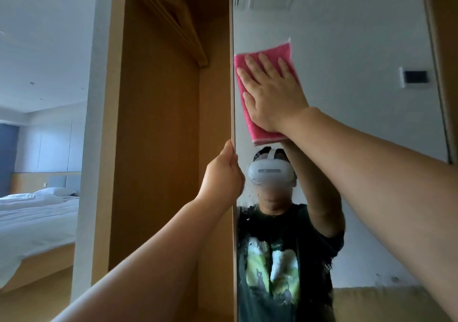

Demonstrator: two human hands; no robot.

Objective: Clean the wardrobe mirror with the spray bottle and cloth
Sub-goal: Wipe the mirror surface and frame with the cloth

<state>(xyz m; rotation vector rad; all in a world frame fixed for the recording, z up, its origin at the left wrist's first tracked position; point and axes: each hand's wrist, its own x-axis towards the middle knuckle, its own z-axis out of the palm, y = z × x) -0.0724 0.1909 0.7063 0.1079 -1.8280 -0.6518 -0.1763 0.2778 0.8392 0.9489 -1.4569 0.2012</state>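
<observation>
The wardrobe mirror (347, 49) fills the right half of the view on an open door. My right hand (270, 91) lies flat with straight fingers on a pink cloth (277, 49), pressing it against the upper left of the glass. My left hand (224, 173) grips the door's left edge lower down, fingers curled round it. Spray droplets and wet smears cover the glass below the cloth, around the reflected person. No spray bottle is in view.
The open wardrobe (158, 148) stands left of the door, with wooden hangers (178, 24) on a rail at the top. A bed (34, 217) with white linen lies at far left. The mirror reflects a wall panel (414, 77).
</observation>
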